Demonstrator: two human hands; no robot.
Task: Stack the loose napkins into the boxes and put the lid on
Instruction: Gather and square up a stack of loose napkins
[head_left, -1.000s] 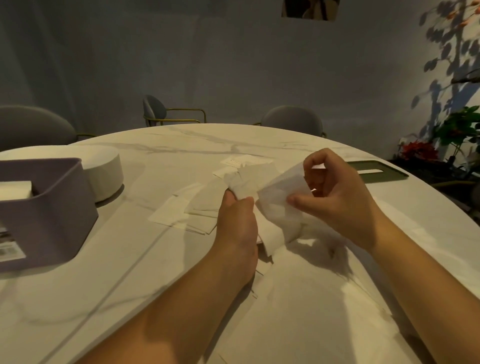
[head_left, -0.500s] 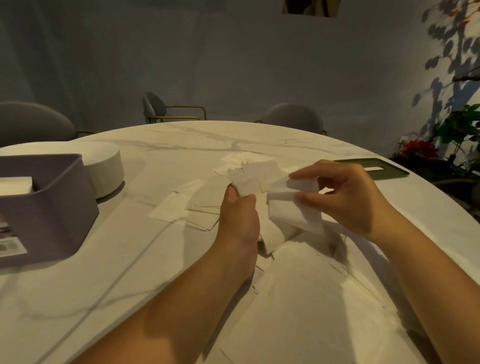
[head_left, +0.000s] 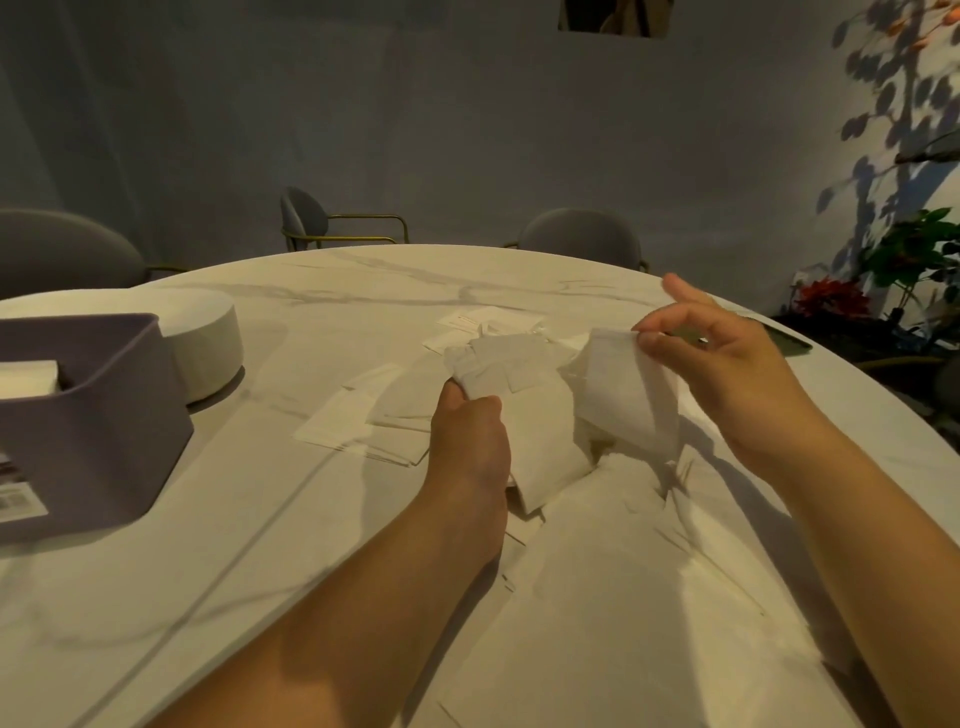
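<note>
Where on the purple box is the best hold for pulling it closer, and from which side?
Likely the right-hand rim of the purple box, approached from the right: the top is open and that upright wall is unobstructed.

Box (head_left: 93, 415) cut off by the left edge; its label (head_left: 15, 499) too small to read. My left hand's (head_left: 467, 436) fingers are hidden under the napkins (head_left: 519, 405). Dark flat piece, possibly the lid (head_left: 787, 342), sits mostly behind my right hand (head_left: 727, 364).
</note>
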